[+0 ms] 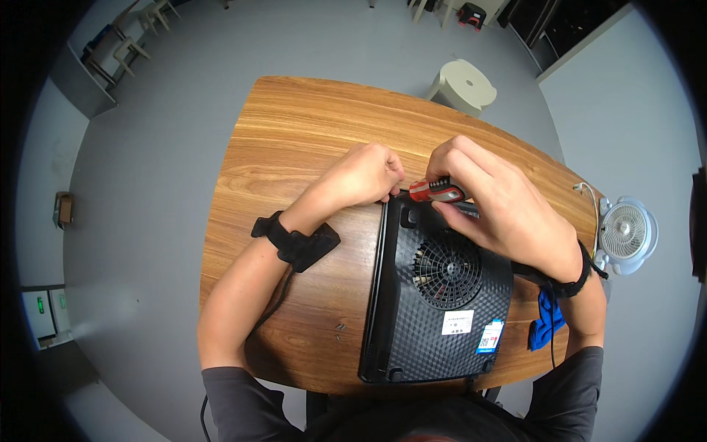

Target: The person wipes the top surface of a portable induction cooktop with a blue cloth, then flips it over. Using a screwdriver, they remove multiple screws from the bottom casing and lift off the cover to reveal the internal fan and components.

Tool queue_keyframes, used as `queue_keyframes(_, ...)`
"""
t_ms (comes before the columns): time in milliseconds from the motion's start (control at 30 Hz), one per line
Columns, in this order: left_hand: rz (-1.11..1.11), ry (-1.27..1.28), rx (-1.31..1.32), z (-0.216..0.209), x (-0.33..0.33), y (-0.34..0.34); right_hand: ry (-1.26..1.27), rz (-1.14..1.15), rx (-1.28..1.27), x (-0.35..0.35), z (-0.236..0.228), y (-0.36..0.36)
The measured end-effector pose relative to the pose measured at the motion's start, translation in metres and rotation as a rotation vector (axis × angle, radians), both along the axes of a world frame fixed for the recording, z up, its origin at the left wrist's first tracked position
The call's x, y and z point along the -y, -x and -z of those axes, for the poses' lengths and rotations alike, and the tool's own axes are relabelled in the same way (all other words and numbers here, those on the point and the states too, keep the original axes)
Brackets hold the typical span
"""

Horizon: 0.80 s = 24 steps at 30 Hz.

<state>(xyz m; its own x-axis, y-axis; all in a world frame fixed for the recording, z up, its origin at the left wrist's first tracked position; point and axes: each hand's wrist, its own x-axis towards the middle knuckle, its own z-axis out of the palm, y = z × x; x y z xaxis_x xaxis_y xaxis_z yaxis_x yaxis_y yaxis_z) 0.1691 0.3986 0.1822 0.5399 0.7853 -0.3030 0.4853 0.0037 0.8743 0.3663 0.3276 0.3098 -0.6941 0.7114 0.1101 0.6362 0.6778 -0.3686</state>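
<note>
An induction cooker (420, 342), black and textured, lies upside down on the wooden table, its round fan grille (451, 269) facing up. My right hand (508, 210) is wrapped around a screwdriver (440, 191) with a red, grey and black handle. The screwdriver lies nearly sideways over the cooker's far edge and points left. My left hand (368, 177) is closed at the far left corner, fingertips pinched near the tool's front end. What those fingers grip, and the screwdriver's tip, cannot be made out.
Small screws (339, 331) lie on the wooden table (294, 147) left of the cooker. A blue cloth (546, 320) rests to the right, near my right forearm. A light blue fan (626, 228) stands beyond the right edge, and a pale stool (465, 85) behind the far edge.
</note>
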Motion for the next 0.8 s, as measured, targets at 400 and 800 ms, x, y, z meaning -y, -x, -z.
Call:
queue_keyframes(400, -0.058, -0.115, -0.075, 0.007, -0.001, -0.007, -0.046, -0.031, -0.096, -0.006, 0.006, 0.003)
queue_keyframes(800, -0.082, -0.073, -0.012, 0.007, 0.0, -0.009, -0.063, 0.003, -0.08, -0.003, 0.007, 0.0)
